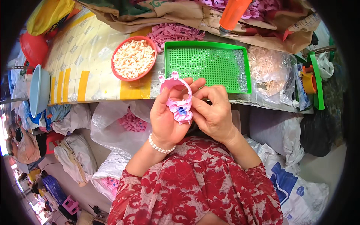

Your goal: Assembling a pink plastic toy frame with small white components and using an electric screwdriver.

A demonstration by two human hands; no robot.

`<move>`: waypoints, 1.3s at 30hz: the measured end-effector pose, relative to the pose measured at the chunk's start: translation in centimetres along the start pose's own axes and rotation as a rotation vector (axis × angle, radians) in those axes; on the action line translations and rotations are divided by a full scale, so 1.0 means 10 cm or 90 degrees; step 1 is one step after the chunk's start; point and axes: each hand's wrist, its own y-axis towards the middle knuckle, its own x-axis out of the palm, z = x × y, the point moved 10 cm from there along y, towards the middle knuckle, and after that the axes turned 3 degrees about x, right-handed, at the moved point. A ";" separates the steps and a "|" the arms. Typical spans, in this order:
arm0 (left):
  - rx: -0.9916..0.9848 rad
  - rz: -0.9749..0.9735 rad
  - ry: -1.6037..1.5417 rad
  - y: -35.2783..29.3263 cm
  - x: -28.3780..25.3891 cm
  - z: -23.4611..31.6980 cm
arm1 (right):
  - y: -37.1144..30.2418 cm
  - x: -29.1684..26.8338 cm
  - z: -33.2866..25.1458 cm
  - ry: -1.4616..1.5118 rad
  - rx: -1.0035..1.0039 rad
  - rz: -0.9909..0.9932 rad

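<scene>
A pink plastic toy piece [174, 104] rests in my left hand [165, 129], its fingers curled round it. The piece has a round ring with small animal ears on top and a bow-like lower part. Set in that lower part is a small blue piece [182, 111]. My right hand [218, 116] is close by on the right, thumb and forefinger pinched at the toy's lower edge. Whatever lies between those fingertips is hidden. Beyond my hands is a green perforated tray [202, 44] with small silvery metal pieces [240, 69] along its right side.
Left of the tray stands a red bowl [114, 63] of small cream parts. A pile of pink parts [176, 33] lies behind. An orange tool [234, 17] hangs over the bench's far side. A clear bag [272, 75] of pale parts sits right. Below the bench are bags [108, 123].
</scene>
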 end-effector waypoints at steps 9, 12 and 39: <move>0.000 0.024 0.028 -0.02 -0.08 -0.06 | -0.04 0.09 0.08 -0.026 -0.009 -0.004; -0.003 0.027 0.019 -0.03 -0.03 -0.06 | -0.04 0.08 0.07 -0.013 -0.006 -0.004; -0.068 0.084 0.168 -0.05 -0.23 -0.11 | -0.41 0.20 0.64 0.688 0.444 -0.007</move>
